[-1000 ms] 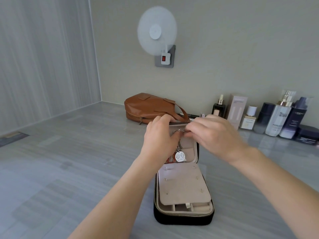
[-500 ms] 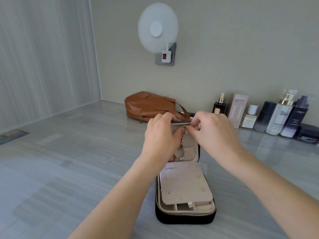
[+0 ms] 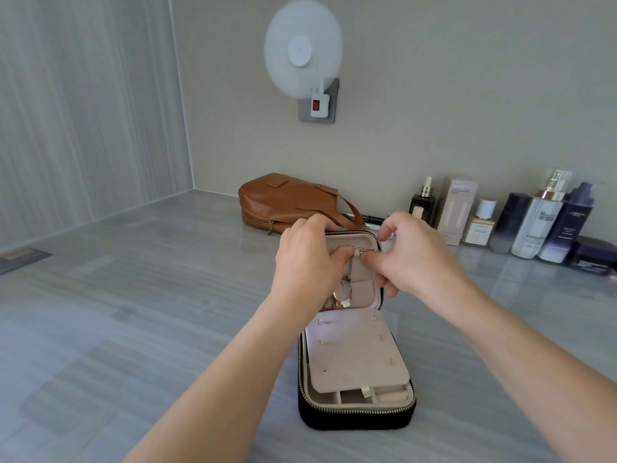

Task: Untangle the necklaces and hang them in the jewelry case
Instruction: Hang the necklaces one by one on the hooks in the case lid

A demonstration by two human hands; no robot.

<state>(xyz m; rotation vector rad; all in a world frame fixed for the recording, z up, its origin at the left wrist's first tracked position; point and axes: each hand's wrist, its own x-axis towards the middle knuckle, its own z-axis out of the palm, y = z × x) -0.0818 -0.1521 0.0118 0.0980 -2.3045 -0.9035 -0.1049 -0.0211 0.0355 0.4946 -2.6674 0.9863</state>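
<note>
A black jewelry case [image 3: 357, 419] with a beige lining stands open on the grey counter, its lid upright at the far end. A silver necklace [image 3: 350, 262] hangs inside the lid, its chain running across a small beige hook tab near the top and its round pendant dangling lower down beside a bit of red. My left hand [image 3: 309, 259] pinches the chain at the left of the tab. My right hand [image 3: 412, 259] pinches the chain at the right of the tab. A beige flap with small studs covers the case's bottom half.
A brown leather bag [image 3: 287, 203] lies behind the case against the wall. Several cosmetic bottles and boxes [image 3: 534, 222] line the back right of the counter. A round white device [image 3: 302, 50] is plugged into a wall socket above.
Both hands have shifted slightly, spreading the chain across the hook tab near the lid's top. The pendant hangs a little lower inside the lid than before.
</note>
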